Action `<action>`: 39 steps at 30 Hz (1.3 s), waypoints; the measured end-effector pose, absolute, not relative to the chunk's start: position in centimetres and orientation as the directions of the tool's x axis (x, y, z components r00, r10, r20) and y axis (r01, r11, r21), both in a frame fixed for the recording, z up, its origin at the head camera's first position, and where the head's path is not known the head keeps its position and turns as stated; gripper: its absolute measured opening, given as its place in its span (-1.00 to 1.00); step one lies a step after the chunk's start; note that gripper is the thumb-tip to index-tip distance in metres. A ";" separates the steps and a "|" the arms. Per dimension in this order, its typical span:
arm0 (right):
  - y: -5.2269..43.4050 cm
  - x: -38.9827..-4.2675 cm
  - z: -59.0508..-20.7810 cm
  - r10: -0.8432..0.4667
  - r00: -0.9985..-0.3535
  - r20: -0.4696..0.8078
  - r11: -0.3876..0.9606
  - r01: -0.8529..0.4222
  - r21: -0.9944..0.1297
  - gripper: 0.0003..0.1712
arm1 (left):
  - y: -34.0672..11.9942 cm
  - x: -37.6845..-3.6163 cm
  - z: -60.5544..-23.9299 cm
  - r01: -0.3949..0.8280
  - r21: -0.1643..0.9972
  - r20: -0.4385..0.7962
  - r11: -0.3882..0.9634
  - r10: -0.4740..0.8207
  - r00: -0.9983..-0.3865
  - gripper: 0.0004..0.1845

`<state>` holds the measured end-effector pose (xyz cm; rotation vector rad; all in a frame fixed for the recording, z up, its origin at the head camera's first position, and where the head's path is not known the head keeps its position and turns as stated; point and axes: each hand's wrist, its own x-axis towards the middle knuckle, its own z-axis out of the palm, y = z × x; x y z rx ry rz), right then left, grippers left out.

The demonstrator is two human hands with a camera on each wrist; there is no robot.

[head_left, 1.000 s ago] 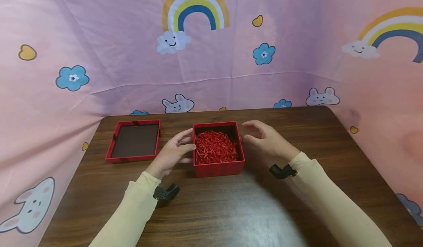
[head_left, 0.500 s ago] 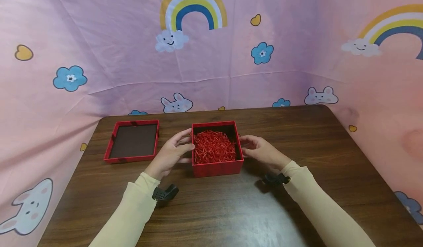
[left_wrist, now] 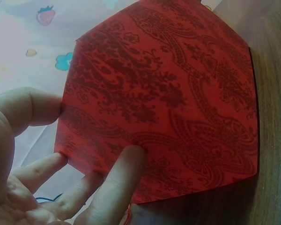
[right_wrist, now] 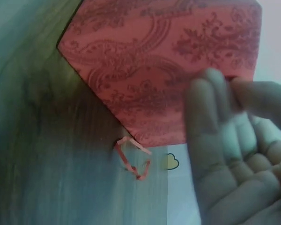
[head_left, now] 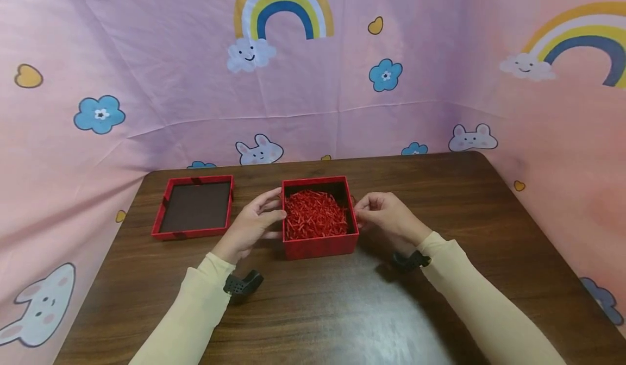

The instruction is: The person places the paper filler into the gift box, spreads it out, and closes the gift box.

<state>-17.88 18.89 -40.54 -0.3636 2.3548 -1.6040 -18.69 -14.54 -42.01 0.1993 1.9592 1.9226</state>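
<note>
A red box (head_left: 320,248) stands on the table, filled with red shredded paper (head_left: 318,215). Against its left side lies my left hand (head_left: 249,226), its extended fingers touching the wall. In the left wrist view, the fingertips (left_wrist: 133,152) rest on the patterned red face. My right hand (head_left: 388,218) is close to the box's right side, thumb and fingertips brought together. A small dark red sliver of paper (right_wrist: 236,95) shows between them in the blurred right wrist view. Loose red paper shreds (right_wrist: 133,159) lie by the box's lower corner.
Left of the box, the red lid (head_left: 192,234) lies with its dark inside up. The brown wooden table (head_left: 313,310) backs onto a patterned cloth (head_left: 195,71), which also hangs along both sides.
My right hand comes down to the box's right side, then its thumb and fingers draw together and lift slightly. The left hand stays against the box.
</note>
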 end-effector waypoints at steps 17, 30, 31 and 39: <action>18.0 -18.6 -38.1 -0.349 -0.928 0.129 0.473 -0.293 -0.831 -0.59 | -14.9 -18.7 -41.6 -0.152 0.987 -0.163 0.061 0.347 -0.924 -0.29; 17.2 -18.0 -39.7 -0.244 -0.957 -0.156 0.510 0.011 -0.860 -0.38 | -15.3 -18.5 -41.7 -0.114 0.993 -0.116 0.025 0.327 -0.938 -0.37; 17.1 -17.8 -39.6 -0.233 -0.959 -0.161 0.513 0.019 -0.858 -0.40 | -15.7 -18.6 -41.6 -0.095 0.995 -0.095 0.014 0.320 -0.943 -0.38; 17.2 -16.9 -39.3 -0.202 -0.960 -0.192 0.488 0.072 -0.870 -0.54 | -20.5 -19.1 -39.7 0.001 0.998 -0.014 0.064 0.231 -0.973 -0.35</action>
